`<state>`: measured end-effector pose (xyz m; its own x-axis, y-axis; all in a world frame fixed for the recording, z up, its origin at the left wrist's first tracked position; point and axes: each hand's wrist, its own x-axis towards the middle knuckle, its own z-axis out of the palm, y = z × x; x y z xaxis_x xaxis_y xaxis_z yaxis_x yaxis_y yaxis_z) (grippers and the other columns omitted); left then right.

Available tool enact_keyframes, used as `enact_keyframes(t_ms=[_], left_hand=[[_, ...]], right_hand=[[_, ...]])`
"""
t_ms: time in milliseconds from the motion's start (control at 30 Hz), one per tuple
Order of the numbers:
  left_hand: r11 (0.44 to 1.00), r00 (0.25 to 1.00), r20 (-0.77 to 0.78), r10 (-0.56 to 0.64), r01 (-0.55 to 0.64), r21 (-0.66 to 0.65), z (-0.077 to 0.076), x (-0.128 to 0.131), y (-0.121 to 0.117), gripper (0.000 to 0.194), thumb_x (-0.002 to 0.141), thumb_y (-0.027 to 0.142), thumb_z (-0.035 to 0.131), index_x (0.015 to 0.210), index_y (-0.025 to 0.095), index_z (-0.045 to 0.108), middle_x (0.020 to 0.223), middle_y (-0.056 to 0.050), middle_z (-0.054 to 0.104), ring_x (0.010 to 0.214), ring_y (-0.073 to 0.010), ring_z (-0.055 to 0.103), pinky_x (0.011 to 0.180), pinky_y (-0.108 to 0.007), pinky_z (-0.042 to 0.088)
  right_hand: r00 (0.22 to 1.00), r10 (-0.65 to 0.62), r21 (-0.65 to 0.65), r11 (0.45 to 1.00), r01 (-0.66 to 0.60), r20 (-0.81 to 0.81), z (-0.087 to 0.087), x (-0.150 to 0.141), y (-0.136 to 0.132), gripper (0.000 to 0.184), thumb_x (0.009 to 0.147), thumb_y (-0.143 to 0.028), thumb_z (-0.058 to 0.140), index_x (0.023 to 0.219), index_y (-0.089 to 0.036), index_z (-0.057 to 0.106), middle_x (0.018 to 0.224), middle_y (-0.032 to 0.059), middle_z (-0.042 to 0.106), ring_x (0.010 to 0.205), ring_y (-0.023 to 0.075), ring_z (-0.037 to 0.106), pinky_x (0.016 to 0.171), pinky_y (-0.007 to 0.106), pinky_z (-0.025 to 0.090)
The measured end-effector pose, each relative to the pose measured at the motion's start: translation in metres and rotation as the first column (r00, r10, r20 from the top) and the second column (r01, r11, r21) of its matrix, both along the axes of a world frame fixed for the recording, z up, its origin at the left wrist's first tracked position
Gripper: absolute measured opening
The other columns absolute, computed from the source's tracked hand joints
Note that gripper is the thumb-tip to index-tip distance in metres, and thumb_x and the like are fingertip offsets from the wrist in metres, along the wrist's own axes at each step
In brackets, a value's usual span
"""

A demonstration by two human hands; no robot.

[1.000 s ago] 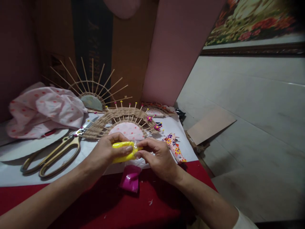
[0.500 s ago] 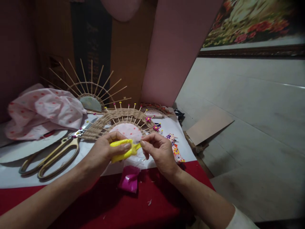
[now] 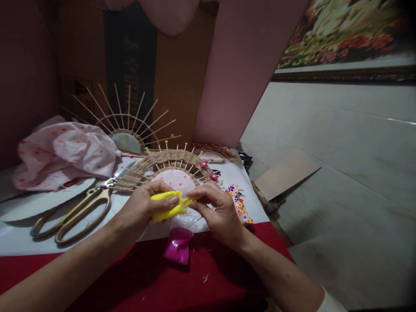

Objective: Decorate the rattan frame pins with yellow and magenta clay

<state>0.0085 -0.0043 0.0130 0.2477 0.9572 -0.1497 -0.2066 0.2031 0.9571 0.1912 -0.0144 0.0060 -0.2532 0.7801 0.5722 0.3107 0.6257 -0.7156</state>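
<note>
Pink wall (image 3: pixel 237 65) and pale tiled wall (image 3: pixel 357 125) meet behind the worktable, with a framed picture (image 3: pixel 351 37) showing flowers high on the right and a large cardboard box (image 3: pixel 182 86) standing at the back. White paper (image 3: pixel 19 242) covers most of the tabletop, over a red cloth (image 3: pixel 156 290) that shows along the front. Near the middle of the table, raised above the paper's front edge, is a packet of yellow clay (image 3: pixel 165 210) in clear plastic. The left hand (image 3: pixel 139 201) grips its left part, thumb pressed on the near side and fingers curled behind; the right hand (image 3: pixel 221 212) pinches the right end between thumb and forefinger, though whether on clay or on wrapper alone I cannot tell. Just below the packet lies a magenta packet (image 3: pixel 178 247), overlapping the red cloth. Directly behind the hands rests a woven half-ring (image 3: pixel 126 180), its sticks tipped with magenta and yellow beads, two magenta flowers at its right. Large scissors (image 3: pixel 104 194) lie to the left, near a heap of dotted pink fabric (image 3: pixel 68 149). Farther back, bare sticks fan from a half-round frame (image 3: pixel 125 143). Right of the right hand sits a flower-print fabric piece (image 3: pixel 240 208).
</note>
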Motion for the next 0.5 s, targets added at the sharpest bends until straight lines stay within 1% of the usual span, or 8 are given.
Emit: enact_keyframes(t_ms=[100,200,267,333,400,467,500], left_hand=[[1.0,1.0,0.007,-0.026,0.026,-0.01,-0.0032,-0.0008,0.0,0.026,0.056,0.024,0.081,0.068,0.015,0.059,0.061,0.0,0.065,0.05,-0.01,0.055,0.048,-0.019,0.039],[0.999,0.999,0.038,-0.03,0.031,-0.036,-0.0036,-0.0006,-0.0001,0.026,0.055,0.023,0.081,0.067,0.015,0.059,0.06,0.0,0.065,0.05,-0.0096,0.056,0.049,-0.019,0.04],[0.998,0.998,0.051,-0.028,0.032,-0.062,-0.0021,0.0,-0.0002,0.027,0.055,0.022,0.081,0.067,0.014,0.059,0.06,0.0,0.065,0.049,-0.0098,0.056,0.048,-0.019,0.041],[0.997,0.999,0.046,-0.022,0.025,-0.077,-0.0003,0.0007,0.0001,0.027,0.054,0.022,0.081,0.067,0.014,0.059,0.06,-0.001,0.066,0.049,-0.0102,0.056,0.048,-0.019,0.041],[0.997,0.999,0.036,0.007,-0.004,-0.075,0.0011,0.0008,0.001,0.028,0.054,0.022,0.081,0.068,0.014,0.059,0.061,-0.001,0.066,0.05,-0.0105,0.057,0.048,-0.019,0.042],[0.996,0.999,0.025,0.039,-0.036,-0.086,0.0017,0.0005,0.0022,0.028,0.054,0.021,0.081,0.07,0.015,0.058,0.063,-0.002,0.067,0.05,-0.011,0.058,0.047,-0.019,0.042],[0.994,0.999,0.022,0.049,-0.046,-0.095,0.0019,0.0003,0.0027,0.028,0.055,0.021,0.08,0.07,0.015,0.058,0.063,-0.003,0.068,0.05,-0.0111,0.058,0.047,-0.019,0.042]], right_hand=[[0.993,0.053,0.062,0.996,-0.059,0.102,0.001,0.0009,0.0002,0.013,0.079,-0.014,0.065,0.091,-0.02,0.065,0.086,0.0038,0.061,0.079,0.0151,0.056,0.069,0.028,0.047],[0.982,0.051,0.105,0.992,-0.071,0.184,0.002,0.0003,-0.0004,0.004,0.082,-0.015,0.06,0.084,-0.018,0.062,0.08,0.0038,0.06,0.078,0.0157,0.055,0.071,0.029,0.045],[0.976,0.044,0.094,0.993,-0.065,0.214,0.0027,-0.0006,-0.0016,0.007,0.085,-0.016,0.057,0.079,-0.019,0.06,0.075,0.0024,0.058,0.075,0.0151,0.054,0.069,0.028,0.044],[0.979,0.05,0.061,0.996,-0.063,0.197,0.0037,-0.0007,-0.0023,0.01,0.086,-0.018,0.055,0.076,-0.018,0.058,0.072,0.0014,0.056,0.072,0.0142,0.052,0.067,0.027,0.043],[0.996,0.028,-0.005,1.0,-0.027,0.084,0.005,0.0009,-0.0009,0.012,0.087,-0.023,0.054,0.075,-0.018,0.056,0.072,0.0006,0.054,0.069,0.0128,0.05,0.063,0.026,0.041],[0.99,-0.034,-0.106,0.994,0.019,-0.14,0.0062,0.0041,0.003,0.015,0.087,-0.03,0.054,0.078,-0.019,0.055,0.068,-0.0012,0.05,0.061,0.0106,0.046,0.056,0.024,0.039],[0.962,-0.063,-0.158,0.987,0.021,-0.265,0.0065,0.0056,0.0055,0.015,0.088,-0.032,0.053,0.079,-0.019,0.054,0.067,-0.0022,0.049,0.057,0.0094,0.044,0.051,0.022,0.038]])
